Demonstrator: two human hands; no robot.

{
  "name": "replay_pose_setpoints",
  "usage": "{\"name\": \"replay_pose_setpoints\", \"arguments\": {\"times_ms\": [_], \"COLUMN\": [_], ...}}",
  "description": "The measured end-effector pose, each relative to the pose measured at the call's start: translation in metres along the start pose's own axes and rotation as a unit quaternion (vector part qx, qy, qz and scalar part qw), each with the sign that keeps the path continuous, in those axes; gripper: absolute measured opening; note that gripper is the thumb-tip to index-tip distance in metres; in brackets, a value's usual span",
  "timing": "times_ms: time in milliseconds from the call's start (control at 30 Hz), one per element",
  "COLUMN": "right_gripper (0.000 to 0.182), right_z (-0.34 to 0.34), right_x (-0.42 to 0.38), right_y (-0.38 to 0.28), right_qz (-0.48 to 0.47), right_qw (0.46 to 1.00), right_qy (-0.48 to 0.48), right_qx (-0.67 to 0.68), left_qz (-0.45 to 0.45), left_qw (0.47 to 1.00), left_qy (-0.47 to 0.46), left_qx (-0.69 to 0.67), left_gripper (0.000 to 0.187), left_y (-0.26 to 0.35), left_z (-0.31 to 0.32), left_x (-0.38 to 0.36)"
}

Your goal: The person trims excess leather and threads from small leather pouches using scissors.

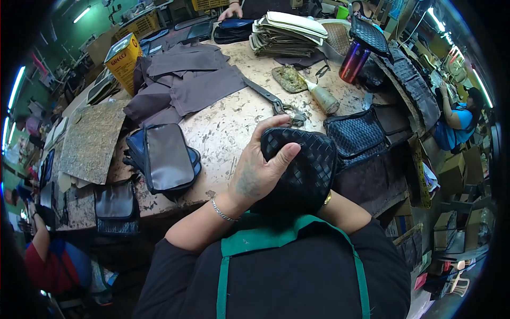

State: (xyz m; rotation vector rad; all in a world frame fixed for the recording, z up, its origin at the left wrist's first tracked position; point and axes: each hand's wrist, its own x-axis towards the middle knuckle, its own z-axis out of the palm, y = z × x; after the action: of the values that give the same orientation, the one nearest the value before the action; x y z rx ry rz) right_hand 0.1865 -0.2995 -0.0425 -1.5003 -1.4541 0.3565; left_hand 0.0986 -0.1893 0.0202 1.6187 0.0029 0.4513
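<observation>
A black woven-pattern pouch (300, 159) is held up in front of my chest. My left hand (260, 165) grips its left side, thumb across the front and the other fingers at the top edge. A silver bracelet (224, 211) circles that wrist. Behind the pouch, my right hand is hidden; its forearm (345, 210) and a bit of gold band (328, 198) show at the lower right. Just beyond the pouch lie large scissors (265, 95). To the right rests another woven black bag (356, 135).
Dark cut pieces (196, 87) cover the table's left, near stacked pouches (170, 157) and a rough board (93, 141). Farther back are a pale stack of panels (289, 32), a glue-stained bottle (321, 98) and a tumbler (354, 63). Other people work at both sides and across.
</observation>
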Motion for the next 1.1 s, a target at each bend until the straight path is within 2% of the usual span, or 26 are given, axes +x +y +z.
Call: {"name": "replay_pose_setpoints", "arguments": {"times_ms": [100,200,267,300,333,367,400,433,467,500,533,567,600,633,667,700,733,767,800,833,867,933,967,1000,1067,1100], "right_gripper": [0.045,0.044,0.044,0.048,0.048,0.047,0.046,0.041,0.039,0.039,0.040,0.041,0.041,0.041,0.041,0.041,0.041,0.040,0.040,0.039,0.039,0.038,0.038,0.038,0.038,0.037], "right_z": [0.004,0.006,0.006,0.000,0.000,-0.001,-0.001,-0.003,-0.005,-0.011,-0.017,-0.018,-0.023,-0.030,-0.033,-0.025,-0.019,-0.013,-0.010,-0.012,-0.009,-0.006,-0.007,-0.007,-0.007,-0.006], "right_x": [0.001,0.003,-0.001,0.003,0.000,-0.003,-0.004,-0.001,-0.002,-0.002,-0.001,0.000,-0.001,0.003,0.007,0.004,0.005,0.009,0.013,0.018,0.020,0.023,0.023,0.020,0.013,0.013], "right_y": [0.008,0.017,0.019,0.020,0.020,0.019,0.019,0.020,0.025,0.028,0.031,0.034,0.034,0.023,0.017,0.027,0.026,0.024,0.022,0.001,-0.002,-0.006,-0.010,-0.009,-0.008,-0.010], "right_qz": [-0.018,-0.036,-0.039,-0.136,-0.133,-0.055,0.023,0.037,-0.043,0.025,0.089,0.094,0.092,0.006,-0.077,0.036,0.039,0.043,0.046,-0.002,-0.006,-0.001,0.021,0.021,0.021,0.009], "right_qw": [0.999,0.997,0.995,0.984,0.985,0.997,0.994,0.994,0.997,0.913,0.714,0.759,0.761,0.941,0.997,0.956,0.956,0.932,0.903,0.945,0.943,0.923,0.963,0.963,0.935,0.954], "right_qy": [-0.009,-0.016,-0.019,-0.033,-0.035,-0.050,-0.065,-0.043,-0.029,-0.062,-0.086,-0.049,-0.043,-0.025,-0.003,-0.014,-0.011,-0.013,-0.020,-0.013,-0.021,0.002,0.009,0.009,0.022,0.030], "right_qx": [0.035,0.068,0.091,-0.109,-0.109,-0.010,0.090,0.091,0.064,0.403,0.689,0.642,0.640,0.336,-0.014,0.289,0.291,0.360,0.428,0.328,0.331,0.384,0.267,0.267,0.352,0.299], "left_qz": [0.000,0.013,-0.075,-0.083,-0.088,-0.146,-0.146,-0.185,-0.222,-0.233,-0.233,-0.078,0.076,0.055,0.141,0.204,0.266,0.208,0.210,0.175,0.140,0.154,0.142,0.130,0.108,0.085], "left_qw": [0.999,0.997,0.997,0.993,0.986,0.967,0.966,0.943,0.915,0.932,0.932,0.967,0.975,0.970,0.974,0.970,0.955,0.964,0.964,0.969,0.970,0.978,0.982,0.986,0.987,0.989], "left_qy": [0.020,0.065,0.020,0.010,0.002,0.034,0.037,0.036,0.033,0.020,0.019,0.041,0.060,-0.026,-0.010,-0.068,-0.120,-0.103,-0.096,-0.070,-0.046,-0.025,-0.029,-0.033,-0.052,-0.069], "left_qx": [-0.031,0.028,-0.019,-0.082,-0.145,-0.208,-0.209,-0.274,-0.336,-0.277,-0.277,-0.241,-0.200,-0.234,-0.179,-0.116,-0.053,-0.133,-0.130,-0.162,-0.193,-0.139,-0.121,-0.104,-0.103,-0.102], "left_gripper": [0.042,0.040,0.037,0.036,0.035,0.034,0.034,0.036,0.038,0.049,0.049,0.056,0.064,0.087,0.096,0.092,0.089,0.079,0.079,0.074,0.070,0.058,0.052,0.046,0.040,0.035], "left_y": [-0.011,-0.031,-0.032,-0.032,-0.032,-0.023,-0.031,-0.046,-0.050,-0.054,-0.055,-0.057,-0.058,-0.041,-0.031,-0.025,-0.021,-0.020,-0.021,-0.023,-0.022,-0.017,-0.015,-0.012,-0.011,-0.011], "left_z": [0.001,-0.012,-0.025,-0.025,-0.025,-0.027,-0.029,-0.032,-0.032,-0.030,-0.028,-0.023,-0.017,-0.020,-0.013,-0.016,-0.020,-0.012,-0.011,-0.011,-0.011,-0.009,-0.011,-0.013,-0.016,-0.017], "left_x": [0.002,0.011,0.023,0.032,0.041,0.051,0.061,0.072,0.076,0.077,0.074,0.068,0.059,0.043,0.030,0.027,0.022,0.017,0.016,0.016,0.015,0.014,0.014,0.016,0.017,0.018]}}
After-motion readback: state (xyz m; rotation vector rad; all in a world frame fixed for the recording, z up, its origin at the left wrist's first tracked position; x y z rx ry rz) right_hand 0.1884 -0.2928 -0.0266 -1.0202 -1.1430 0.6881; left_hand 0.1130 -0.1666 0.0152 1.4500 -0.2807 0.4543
